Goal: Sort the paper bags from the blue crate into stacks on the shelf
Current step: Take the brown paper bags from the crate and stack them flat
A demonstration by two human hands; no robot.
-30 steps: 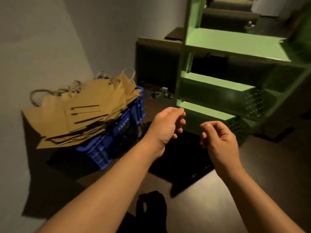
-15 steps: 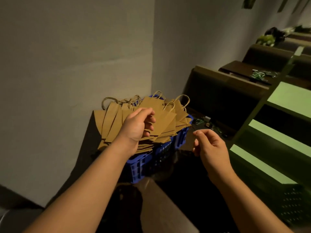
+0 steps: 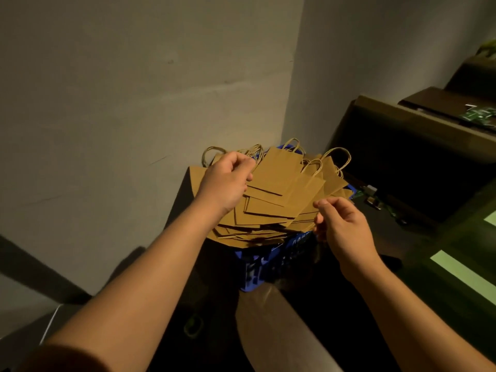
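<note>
A loose pile of flat brown paper bags (image 3: 284,189) with twisted handles overflows the blue crate (image 3: 268,260) in the wall corner. My left hand (image 3: 225,181) lies over the pile's back left, fingers curled, their tips at the left edge of the top bag; a grip is hidden. Near the pile's right edge my right hand (image 3: 342,226) hovers, loosely curled, fingertips close to the bag edges, nothing visibly held. Only light green boards of the shelf (image 3: 463,273) show, at the far right.
Grey walls meet right behind the crate. Dark brown stepped ledges (image 3: 408,122) rise at the right, with small green parts (image 3: 480,116) on one. Small items (image 3: 373,197) lie on the dark floor beside the crate. A brown panel (image 3: 271,326) sits below the crate.
The view has swung left from the green shelf to the crate. Both hands have moved forward to the pile, the left onto its top, the right to its right edge.
</note>
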